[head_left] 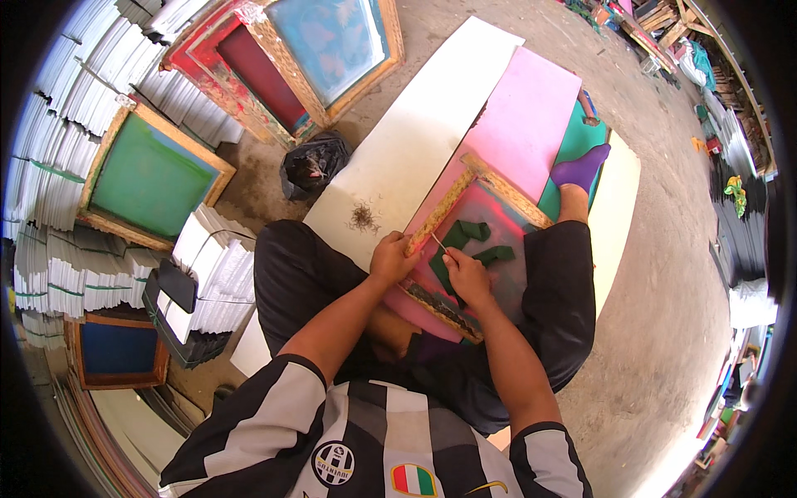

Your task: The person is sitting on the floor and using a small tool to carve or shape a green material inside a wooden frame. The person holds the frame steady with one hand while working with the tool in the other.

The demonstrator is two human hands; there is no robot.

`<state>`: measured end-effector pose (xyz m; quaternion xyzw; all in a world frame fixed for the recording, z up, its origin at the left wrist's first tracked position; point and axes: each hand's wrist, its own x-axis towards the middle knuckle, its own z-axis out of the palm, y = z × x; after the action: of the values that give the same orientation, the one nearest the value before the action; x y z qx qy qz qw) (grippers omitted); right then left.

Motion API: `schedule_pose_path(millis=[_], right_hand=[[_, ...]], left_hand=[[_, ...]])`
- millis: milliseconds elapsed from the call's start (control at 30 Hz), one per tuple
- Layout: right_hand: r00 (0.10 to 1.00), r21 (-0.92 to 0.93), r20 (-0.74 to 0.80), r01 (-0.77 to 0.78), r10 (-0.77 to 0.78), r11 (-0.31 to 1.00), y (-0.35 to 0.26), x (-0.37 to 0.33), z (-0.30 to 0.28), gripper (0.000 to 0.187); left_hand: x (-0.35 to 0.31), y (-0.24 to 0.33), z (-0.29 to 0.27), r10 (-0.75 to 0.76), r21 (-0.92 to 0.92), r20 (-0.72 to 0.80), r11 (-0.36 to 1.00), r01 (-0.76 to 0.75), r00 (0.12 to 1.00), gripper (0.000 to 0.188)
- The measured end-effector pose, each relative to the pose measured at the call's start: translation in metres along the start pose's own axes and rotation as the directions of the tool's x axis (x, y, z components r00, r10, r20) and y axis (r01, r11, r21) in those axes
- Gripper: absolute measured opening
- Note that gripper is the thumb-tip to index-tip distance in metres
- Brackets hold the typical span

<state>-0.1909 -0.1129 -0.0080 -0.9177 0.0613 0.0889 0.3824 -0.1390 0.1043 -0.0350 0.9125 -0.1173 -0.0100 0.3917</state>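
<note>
A wooden frame [438,212] with a pinkish translucent mesh [502,217] lies tilted between my bent legs. My left hand [393,261] is closed on the frame's left rail, fingertips at its inner side. In my right hand [467,275] is a thin metal tool [437,241], its shaft reaching toward that same rail near my left fingers. Its handle is hidden in my fist, so its exact kind is unclear. A dark green cloth strip [465,232] lies loosely folded over the mesh. Left of the frame is a small heap of thin dark bits [363,217], perhaps staples or small nails.
White [427,91] and pink [523,108] sheets cover the floor beneath me. A hammer [589,108] lies beyond my purple-socked foot. At left are a black plastic bag [314,166], a green-meshed frame [149,178], paper stacks [50,158] and a phone [178,286] on a bundle.
</note>
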Motion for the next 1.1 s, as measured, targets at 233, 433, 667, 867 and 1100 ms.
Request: schedule_pose_path(millis=[233,433,667,867,1100], right_hand=[[0.998,-0.223,0.039,-0.044,0.054,0.974,-0.021,0.004,-0.021,0.033],[0.969,0.318,0.219,-0.182,0.115,0.931,0.031,0.030,0.006,0.043],[0.926,0.252,0.311,-0.296,0.213,0.921,-0.004,0.020,-0.019,0.049],[0.985,0.016,0.118,-0.130,0.127,0.991,-0.035,-0.004,-0.018,0.042],[0.988,-0.044,0.134,-0.073,0.078,0.996,-0.024,-0.017,-0.016,0.044]], left_hand=[[-0.001,0.001,0.000,0.005,0.008,0.002,1.000,-0.005,1.000,0.042],[-0.001,0.002,0.001,0.036,0.017,-0.003,0.999,-0.036,0.999,0.038],[0.000,0.005,0.001,0.001,0.007,-0.007,1.000,-0.001,1.000,0.040],[-0.002,0.001,-0.002,-0.012,0.032,-0.005,0.999,0.012,1.000,0.046],[-0.005,0.004,0.002,-0.010,0.075,-0.027,0.997,0.012,1.000,0.052]])
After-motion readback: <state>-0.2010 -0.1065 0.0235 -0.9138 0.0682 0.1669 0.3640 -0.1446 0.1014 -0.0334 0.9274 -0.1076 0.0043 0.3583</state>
